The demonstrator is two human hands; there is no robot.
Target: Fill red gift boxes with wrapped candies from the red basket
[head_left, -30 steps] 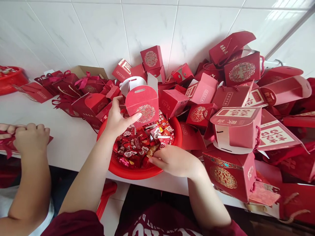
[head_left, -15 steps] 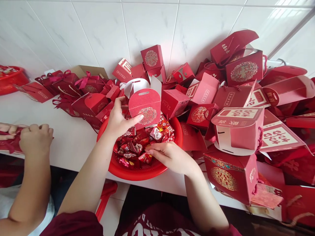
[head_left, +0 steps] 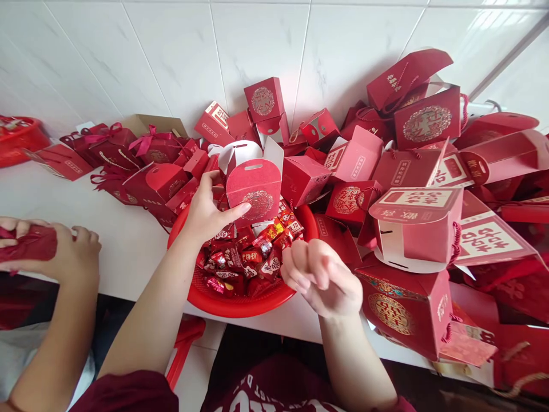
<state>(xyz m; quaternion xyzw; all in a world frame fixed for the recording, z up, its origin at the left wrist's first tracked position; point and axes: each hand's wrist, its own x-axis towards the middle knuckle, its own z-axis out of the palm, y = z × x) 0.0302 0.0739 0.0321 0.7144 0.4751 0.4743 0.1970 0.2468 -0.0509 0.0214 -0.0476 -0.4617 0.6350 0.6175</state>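
My left hand grips a red cardboard gift box by its side, thumb across the front with its gold round emblem. The box's handle flaps stand up and its top is open. It is held over a red plastic basket of wrapped candies, mostly red. Above the basket's right front rim is my right hand, palm turned up and fingers curled closed. Whatever those fingers may hold is hidden.
Many red gift boxes are piled on the right and along the tiled wall. Ribboned boxes stand at the back left. Another person's hands handle a dark red package at far left. A second red basket is behind.
My right hand has lifted from the candies, moved right and turned palm up with fingers curled. My left hand keeps the box nearly still. The other person's hands have shifted on their package.
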